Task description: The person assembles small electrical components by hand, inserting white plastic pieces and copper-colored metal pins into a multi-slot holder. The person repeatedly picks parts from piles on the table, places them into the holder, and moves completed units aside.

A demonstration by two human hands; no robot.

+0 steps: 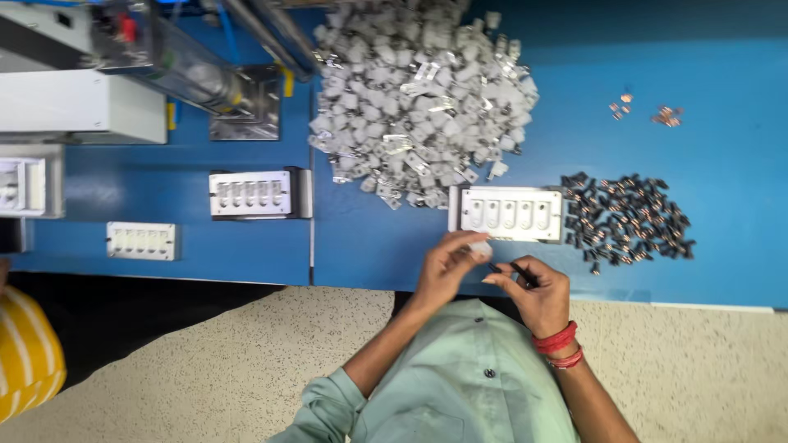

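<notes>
We've got a small white part (480, 247) pinched in our left hand (447, 267), just below the tray (509, 214) with its row of slots. Our right hand (533, 287) grips a thin black pin (510, 271), lying roughly sideways with its tip aimed left at the part, nearly touching. The grey pile (419, 98) sits up the blue surface (722, 164), dark bits (628, 217) right of the tray.
</notes>
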